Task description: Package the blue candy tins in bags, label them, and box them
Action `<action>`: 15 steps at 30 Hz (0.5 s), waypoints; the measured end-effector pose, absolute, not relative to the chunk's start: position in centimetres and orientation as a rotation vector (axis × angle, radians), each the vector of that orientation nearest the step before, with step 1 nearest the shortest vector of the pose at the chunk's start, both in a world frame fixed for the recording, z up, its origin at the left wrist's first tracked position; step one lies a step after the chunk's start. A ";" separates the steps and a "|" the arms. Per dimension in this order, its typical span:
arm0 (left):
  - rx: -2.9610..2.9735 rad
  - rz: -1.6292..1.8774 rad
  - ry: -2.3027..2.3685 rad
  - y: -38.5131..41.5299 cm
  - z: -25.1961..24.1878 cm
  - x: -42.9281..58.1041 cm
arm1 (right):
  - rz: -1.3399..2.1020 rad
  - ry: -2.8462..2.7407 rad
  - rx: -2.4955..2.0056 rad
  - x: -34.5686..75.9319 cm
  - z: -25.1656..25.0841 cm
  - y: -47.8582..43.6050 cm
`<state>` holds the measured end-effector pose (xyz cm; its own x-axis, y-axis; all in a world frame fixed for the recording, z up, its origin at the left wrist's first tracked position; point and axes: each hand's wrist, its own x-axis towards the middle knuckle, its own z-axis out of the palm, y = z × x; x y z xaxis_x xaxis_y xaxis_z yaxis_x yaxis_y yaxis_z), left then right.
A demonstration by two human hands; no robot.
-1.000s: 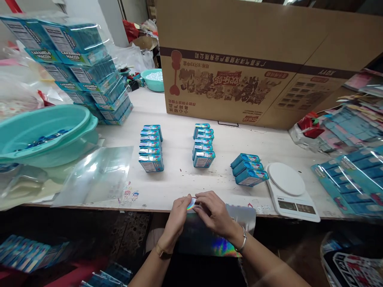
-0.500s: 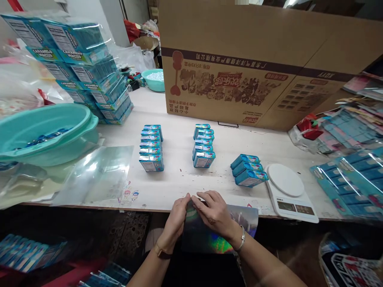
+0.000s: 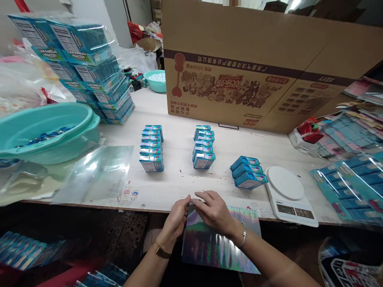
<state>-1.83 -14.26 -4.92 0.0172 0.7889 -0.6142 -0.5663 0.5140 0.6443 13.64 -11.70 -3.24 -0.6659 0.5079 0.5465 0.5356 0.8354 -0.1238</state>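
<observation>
A shiny holographic sheet (image 3: 214, 247) hangs over the table's front edge, below my hands. My left hand (image 3: 178, 215) is closed and pinches its upper left corner. At the same corner, my right hand (image 3: 212, 211) presses thumb and fingertips together, its other fingers loosely bent above the sheet. Whether the sheet has one layer or more I cannot tell. Beyond my hands stand small blue packets in a left row (image 3: 151, 162), a middle row (image 3: 204, 160) and a group of three (image 3: 250, 179) with round marks on top.
A white scale (image 3: 285, 183) stands right of the three packets. Clear plastic sheets (image 3: 98, 171) and a turquoise basin (image 3: 50, 149) lie left. Wrapped blue boxes (image 3: 86, 44) are stacked behind. A large carton (image 3: 221, 44) closes off the back; flat blue packs (image 3: 350, 183) lie right.
The sheet's lower part has swung down and outward, so more of its rainbow surface shows. Both hands stay at its corner, and the packets have not moved.
</observation>
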 end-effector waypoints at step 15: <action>0.204 1.119 1.095 -14.1 -4.8 -1.5 | -0.175 -2.463 -0.701 13.8 -3.7 -12.2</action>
